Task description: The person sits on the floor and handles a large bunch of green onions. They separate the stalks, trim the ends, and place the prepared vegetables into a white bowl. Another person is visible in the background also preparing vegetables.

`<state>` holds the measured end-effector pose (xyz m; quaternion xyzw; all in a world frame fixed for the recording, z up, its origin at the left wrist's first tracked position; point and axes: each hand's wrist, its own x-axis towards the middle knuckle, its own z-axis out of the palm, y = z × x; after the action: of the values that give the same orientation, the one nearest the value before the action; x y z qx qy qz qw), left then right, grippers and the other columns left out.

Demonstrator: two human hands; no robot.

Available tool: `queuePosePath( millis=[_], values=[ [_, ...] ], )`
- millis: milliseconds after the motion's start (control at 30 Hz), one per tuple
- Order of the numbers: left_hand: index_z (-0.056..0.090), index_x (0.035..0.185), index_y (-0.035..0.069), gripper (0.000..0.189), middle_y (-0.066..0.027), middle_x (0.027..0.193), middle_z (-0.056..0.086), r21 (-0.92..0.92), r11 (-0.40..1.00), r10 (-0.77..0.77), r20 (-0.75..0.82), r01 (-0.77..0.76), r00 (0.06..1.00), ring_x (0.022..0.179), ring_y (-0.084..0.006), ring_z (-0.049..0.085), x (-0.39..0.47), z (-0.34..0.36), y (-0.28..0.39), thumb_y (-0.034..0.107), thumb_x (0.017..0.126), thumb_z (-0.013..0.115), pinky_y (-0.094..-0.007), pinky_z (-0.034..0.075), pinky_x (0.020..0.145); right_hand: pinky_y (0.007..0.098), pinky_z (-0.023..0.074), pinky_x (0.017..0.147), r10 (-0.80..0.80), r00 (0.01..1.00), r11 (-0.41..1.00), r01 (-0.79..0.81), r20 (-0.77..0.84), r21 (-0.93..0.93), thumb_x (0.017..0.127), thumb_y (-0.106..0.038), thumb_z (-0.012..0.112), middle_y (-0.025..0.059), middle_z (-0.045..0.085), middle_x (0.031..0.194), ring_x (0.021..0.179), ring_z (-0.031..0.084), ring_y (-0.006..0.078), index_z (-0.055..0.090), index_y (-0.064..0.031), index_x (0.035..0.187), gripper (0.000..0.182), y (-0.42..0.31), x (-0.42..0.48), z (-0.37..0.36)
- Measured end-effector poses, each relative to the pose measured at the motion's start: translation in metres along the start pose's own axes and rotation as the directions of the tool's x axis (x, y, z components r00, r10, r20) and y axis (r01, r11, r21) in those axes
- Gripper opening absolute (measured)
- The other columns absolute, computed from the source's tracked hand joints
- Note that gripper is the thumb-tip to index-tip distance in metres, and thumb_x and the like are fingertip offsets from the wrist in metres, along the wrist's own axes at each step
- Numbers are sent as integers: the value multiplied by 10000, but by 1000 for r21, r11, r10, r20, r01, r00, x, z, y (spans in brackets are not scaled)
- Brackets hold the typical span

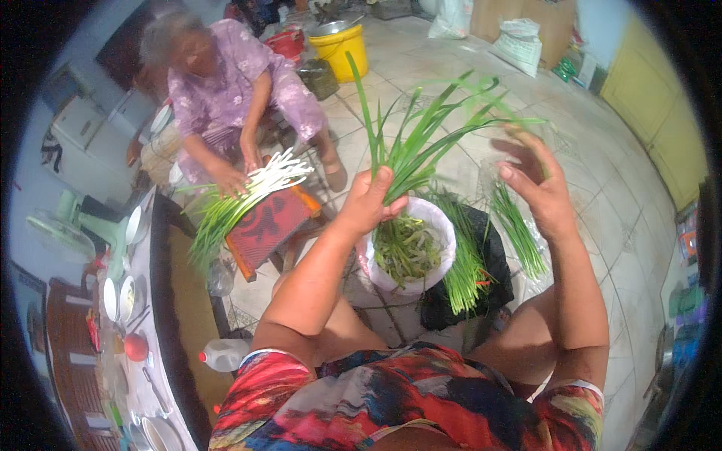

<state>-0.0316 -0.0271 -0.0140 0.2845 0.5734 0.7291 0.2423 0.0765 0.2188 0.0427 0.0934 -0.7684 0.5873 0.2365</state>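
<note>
My left hand grips a bunch of long, flat green leaves, likely garlic chives, whose tips fan up and right. Beside those tips is my right hand, its thumb and fingers apart; a blurred green strand lies near its fingertips, and I see nothing clasped. Below the held bunch stands a white lined bucket containing wilted green and yellowish trimmings. A tied bunch of greens lies to its right on a black plastic bag. Another green bunch rests farther right on clear plastic.
At left, a seated person's hands touch white-stalked greens on a red-topped wooden stool. A table with bowls runs along the left. A plastic jug stands beside it. A yellow bucket is farther back.
</note>
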Motion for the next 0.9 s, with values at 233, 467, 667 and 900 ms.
queuePosePath(
  millis=[233, 467, 667, 900],
  values=[
    [533, 1043, 23, 520, -46, 863, 569, -16, 995, -101, -36, 100, 994, 666, -103, 542, 2, 6, -10, 514, 882, 484, -197, 456, 541, 246, 477, 610, 217, 976, 867, -180, -27, 465, 944, -221, 459, 96, 546, 1033, 806, 592, 150, 472, 38, 1179, 349, -8, -5, 3],
    [530, 1107, 44, 446, -28, 984, 545, 90, 980, -169, -76, 175, 983, 826, -102, 537, 0, 7, -8, 441, 908, 487, -219, 501, 674, 175, 378, 493, 112, 966, 808, 48, -232, 588, 931, -236, 485, 115, 580, 1103, 697, 520, 90, 517, -39, 1136, 286, -17, -4, 0],
    [549, 1025, 23, 454, -21, 838, 569, 157, 979, -120, -66, 129, 991, 711, -93, 544, 3, 9, -10, 457, 898, 498, -219, 479, 615, 161, 328, 459, 152, 971, 867, -41, -184, 497, 919, -237, 508, 18, 541, 794, 575, 410, 43, 534, -60, 1038, 215, -9, -5, -9],
    [578, 959, 12, 463, -17, 729, 545, 206, 978, -53, 141, 23, 989, 608, -80, 480, 5, 2, -18, 463, 905, 484, -212, 402, 539, 156, 344, 475, 248, 956, 874, -151, -157, 462, 899, -214, 541, 2, 536, 719, 584, 445, 37, 554, -69, 968, 161, -14, 1, -19]
  ],
)
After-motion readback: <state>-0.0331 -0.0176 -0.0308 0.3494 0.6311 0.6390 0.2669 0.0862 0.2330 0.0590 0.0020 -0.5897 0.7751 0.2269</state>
